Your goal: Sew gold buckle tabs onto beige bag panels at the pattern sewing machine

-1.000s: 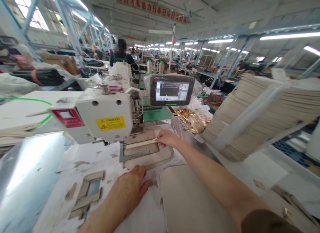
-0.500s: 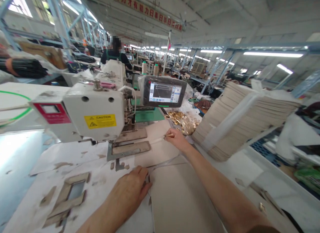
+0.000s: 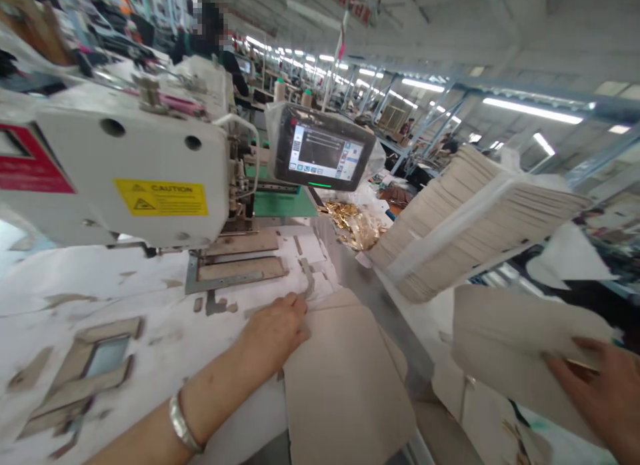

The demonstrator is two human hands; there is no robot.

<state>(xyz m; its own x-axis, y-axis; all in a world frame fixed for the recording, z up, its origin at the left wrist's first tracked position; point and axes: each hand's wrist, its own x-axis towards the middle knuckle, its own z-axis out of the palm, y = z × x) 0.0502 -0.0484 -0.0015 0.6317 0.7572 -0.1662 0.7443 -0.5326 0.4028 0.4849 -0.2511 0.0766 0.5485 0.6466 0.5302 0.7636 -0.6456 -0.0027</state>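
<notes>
My left hand [image 3: 277, 332], with a silver bracelet at the wrist, has its fingers closed at the upper left corner of a flat beige panel [image 3: 345, 385] in front of me. At the right edge, my right hand [image 3: 597, 388] grips another beige panel [image 3: 505, 338] with rounded corners, thumb and fingers pinching it. A small gold-coloured part lies beside those fingers; its kind is too blurred to tell. Ahead of my left hand is the sewing machine's clamp frame [image 3: 240, 268], with beige strips on it.
The sewing machine head [image 3: 135, 158] and its lit screen [image 3: 323, 148] stand ahead. To the right leans a tied stack of beige panels [image 3: 465, 225], near gold pieces [image 3: 353, 222]. A beige cut-out frame [image 3: 85, 372] lies left. Another person [image 3: 210, 45] sits beyond.
My right hand has moved from beside the clamp frame to the far right, carrying a beige panel. My left hand has shifted slightly up and right with the other panel. The view has turned and tilted down.
</notes>
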